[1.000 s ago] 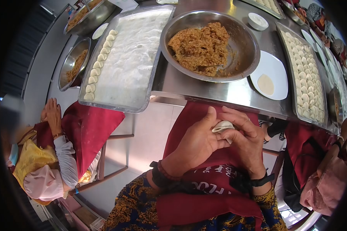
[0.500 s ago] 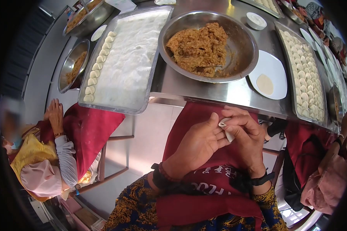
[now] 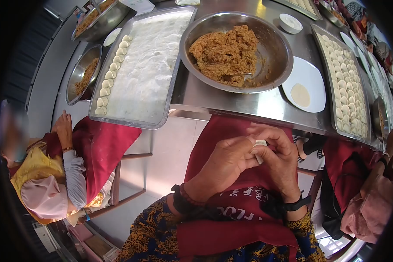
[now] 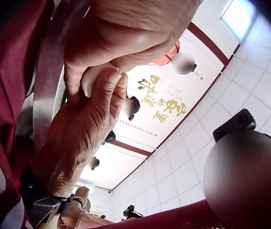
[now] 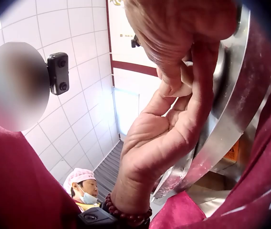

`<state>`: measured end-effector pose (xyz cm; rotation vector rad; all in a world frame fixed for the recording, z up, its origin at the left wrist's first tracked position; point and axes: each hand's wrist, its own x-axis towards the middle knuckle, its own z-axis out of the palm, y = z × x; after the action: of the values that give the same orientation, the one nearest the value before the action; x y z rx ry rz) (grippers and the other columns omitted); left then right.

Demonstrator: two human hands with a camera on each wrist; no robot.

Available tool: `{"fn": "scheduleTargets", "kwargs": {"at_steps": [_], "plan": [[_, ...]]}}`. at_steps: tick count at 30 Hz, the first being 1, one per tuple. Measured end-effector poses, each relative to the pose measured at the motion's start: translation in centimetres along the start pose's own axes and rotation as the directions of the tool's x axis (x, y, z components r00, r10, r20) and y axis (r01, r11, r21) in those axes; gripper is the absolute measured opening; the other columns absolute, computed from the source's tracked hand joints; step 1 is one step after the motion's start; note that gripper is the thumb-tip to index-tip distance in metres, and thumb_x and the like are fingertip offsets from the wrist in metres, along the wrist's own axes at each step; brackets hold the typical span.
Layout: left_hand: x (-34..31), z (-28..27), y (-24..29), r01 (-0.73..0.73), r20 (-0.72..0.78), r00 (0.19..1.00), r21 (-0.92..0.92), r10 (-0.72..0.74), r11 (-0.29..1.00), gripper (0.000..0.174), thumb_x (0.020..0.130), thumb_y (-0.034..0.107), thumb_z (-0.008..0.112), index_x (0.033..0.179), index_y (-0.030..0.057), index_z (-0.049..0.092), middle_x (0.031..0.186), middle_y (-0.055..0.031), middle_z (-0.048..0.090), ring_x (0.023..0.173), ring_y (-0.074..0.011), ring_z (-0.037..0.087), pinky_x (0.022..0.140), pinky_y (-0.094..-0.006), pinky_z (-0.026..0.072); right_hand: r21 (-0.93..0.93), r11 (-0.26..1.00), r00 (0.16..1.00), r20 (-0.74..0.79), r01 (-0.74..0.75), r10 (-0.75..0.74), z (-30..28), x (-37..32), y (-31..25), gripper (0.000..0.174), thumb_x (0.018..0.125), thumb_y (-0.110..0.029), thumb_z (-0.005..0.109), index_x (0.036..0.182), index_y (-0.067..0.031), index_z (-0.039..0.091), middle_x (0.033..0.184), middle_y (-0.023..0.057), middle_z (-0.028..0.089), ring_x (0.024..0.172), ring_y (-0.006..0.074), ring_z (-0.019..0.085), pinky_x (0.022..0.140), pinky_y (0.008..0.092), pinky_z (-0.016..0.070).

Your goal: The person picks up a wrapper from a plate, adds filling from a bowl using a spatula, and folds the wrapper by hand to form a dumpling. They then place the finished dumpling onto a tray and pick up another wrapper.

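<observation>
A small pale dumpling is pinched between both hands above the red apron, in front of the table edge. The left hand grips its left side with thumb and fingers. The right hand holds the other side, thumb below and fingers arched over. In the left wrist view, a smooth part of the dough shows between the fingers of the two hands. The right wrist view shows the dough at the fingertips, mostly covered by them.
On the steel table are a floured tray with a dumpling row, a bowl of filling, a white plate bearing one wrapper, and a tray full of dumplings. A seated person's hand is at the left.
The left thumb and fingers have closed in on the dumpling, where the palm lay more open before. The dumpling has turned between the hands and is more covered. The neighbour's hands have shifted slightly.
</observation>
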<state>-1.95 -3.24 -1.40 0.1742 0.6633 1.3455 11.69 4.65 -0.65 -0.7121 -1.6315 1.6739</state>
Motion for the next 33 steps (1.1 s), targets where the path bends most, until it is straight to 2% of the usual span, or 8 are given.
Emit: {"fn": "scheduleTargets", "kwargs": {"at_steps": [3,4,6,11,16,21,27,33], "plan": [[0.1,-0.1,-0.1,0.01,-0.003,1.0,0.036,-0.01,0.999,0.036,0.105,0.025,0.044,0.125,-0.0033,0.051,0.119,-0.0117,0.059,0.118,-0.0228,0.056,0.104,-0.0459,0.0452,-0.007,0.999,0.997,-0.055,-0.049,0.049,0.5,0.0,-0.8,0.021,0.081,0.004,0.069,0.101,-0.0019,0.068,0.113,0.0123,0.068,0.12,0.0247,0.059,0.095,0.0346,0.0504],[0.1,-0.1,0.0,0.002,0.02,1.0,-0.029,-0.001,1.0,0.041,0.105,0.03,0.041,0.128,-0.004,0.049,0.121,-0.0126,0.058,0.119,-0.0237,0.055,0.105,-0.0467,0.0443,-0.007,0.999,0.997,-0.056,-0.051,0.05,0.3,0.1,-0.6,0.021,0.081,0.004,0.069,0.101,-0.0019,0.068,0.113,0.0123,0.068,0.12,0.0247,0.059,0.095,0.0346,0.0504],[0.2,0.1,0.2,-0.004,0.042,0.999,-0.093,0.008,0.996,0.046,0.106,0.034,0.039,0.13,-0.0048,0.046,0.122,-0.0134,0.057,0.119,-0.0247,0.055,0.105,-0.0476,0.0433,-0.15,0.984,0.995,0.051,0.092,-0.085,-0.3,0.3,-0.2,0.014,0.081,0.005,0.069,0.094,-0.0011,0.071,0.112,0.0129,0.069,0.118,0.0257,0.06,0.096,0.0354,0.0495],[0.3,0.2,0.5,0.061,0.047,0.997,-0.148,-0.055,0.987,0.065,0.104,0.052,0.028,0.133,-0.0038,0.043,0.123,-0.0137,0.055,0.12,-0.0254,0.054,0.108,-0.0492,0.0396,-0.083,0.996,1.0,0.001,0.024,-0.024,-0.2,0.3,-0.4,0.01,0.08,0.002,0.071,0.09,-0.0006,0.073,0.11,0.0132,0.07,0.12,0.0263,0.058,0.097,0.0356,0.0481],[0.4,-0.3,0.3,0.06,0.064,0.997,-0.15,-0.05,0.987,0.066,0.104,0.053,0.026,0.134,-0.0035,0.042,0.126,-0.0139,0.054,0.12,-0.0263,0.054,0.107,-0.0494,0.0402,-0.087,0.996,0.999,-0.032,-0.03,0.027,0.1,0.4,-1.0,0.016,0.08,-0.002,0.072,0.096,-0.0021,0.074,0.109,0.0108,0.071,0.122,0.0257,0.057,0.098,0.036,0.0477],[0.3,0.5,0.7,0.037,0.042,0.999,-0.126,-0.032,0.991,0.064,0.104,0.053,0.026,0.137,-0.0004,0.039,0.128,-0.0143,0.053,0.122,-0.0274,0.053,0.106,-0.0505,0.042,-0.308,0.939,0.985,0.126,0.153,-0.119,-0.5,0.7,-0.6,0.019,0.082,-0.002,0.071,0.101,-0.0047,0.074,0.11,0.0086,0.071,0.122,0.0266,0.057,0.098,0.0355,0.0477],[0.4,0.3,0.5,0.045,0.07,0.997,-0.137,-0.035,0.99,0.063,0.104,0.052,0.026,0.138,0.0006,0.037,0.132,-0.0161,0.051,0.125,-0.0284,0.052,0.107,-0.0516,0.0418,-0.236,0.969,0.997,0.041,0.074,-0.066,0.0,0.6,-0.4,0.013,0.083,-0.006,0.071,0.095,-0.0044,0.074,0.11,0.0077,0.071,0.122,0.0272,0.057,0.101,0.038,0.0456],[0.4,0.1,0.5,0.045,0.053,0.998,-0.144,-0.038,0.989,0.064,0.104,0.052,0.026,0.138,-0.0013,0.037,0.134,-0.0173,0.05,0.126,-0.0295,0.051,0.107,-0.0523,0.0408,-0.27,0.96,0.996,0.067,0.079,-0.063,-0.4,0.6,-0.9,0.015,0.082,-0.005,0.071,0.096,-0.0052,0.075,0.11,0.0076,0.072,0.124,0.0271,0.056,0.102,0.0377,0.0457]]}}
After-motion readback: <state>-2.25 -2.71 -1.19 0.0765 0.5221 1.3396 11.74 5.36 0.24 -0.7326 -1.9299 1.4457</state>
